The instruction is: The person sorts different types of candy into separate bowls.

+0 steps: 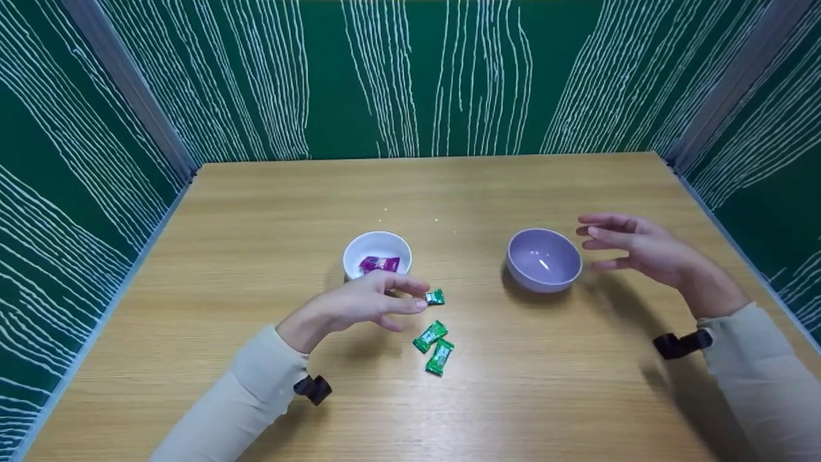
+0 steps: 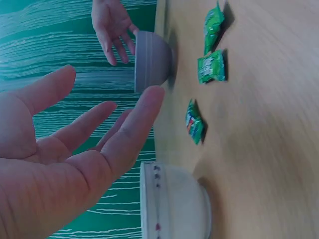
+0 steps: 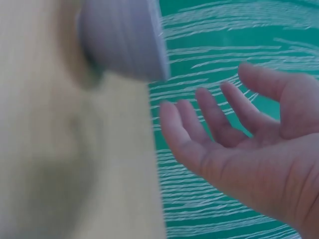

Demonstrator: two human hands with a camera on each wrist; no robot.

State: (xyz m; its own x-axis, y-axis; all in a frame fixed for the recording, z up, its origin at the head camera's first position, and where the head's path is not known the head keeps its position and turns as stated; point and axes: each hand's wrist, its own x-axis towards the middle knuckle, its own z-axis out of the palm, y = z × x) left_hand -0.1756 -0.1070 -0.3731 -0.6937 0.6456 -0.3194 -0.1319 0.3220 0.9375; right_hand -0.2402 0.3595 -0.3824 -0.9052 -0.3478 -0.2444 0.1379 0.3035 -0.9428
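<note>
My left hand hovers over the table with relaxed, spread fingers and holds nothing. It hangs at the near side of a white bowl, in which purple-wrapped candy lies. Just by its fingertips in the head view is a green-wrapped candy; two more, an upper green candy and a lower green candy, lie nearer me. To the right stands a purple bowl. My right hand is beside that bowl's right side, apart from it, fingers loosely bent and holding nothing.
The bowls and candies stand on a wooden table. Green panels with white streaks enclose its back and sides. A few tiny light specks lie behind the bowls. Each sleeve carries a small black camera at the wrist.
</note>
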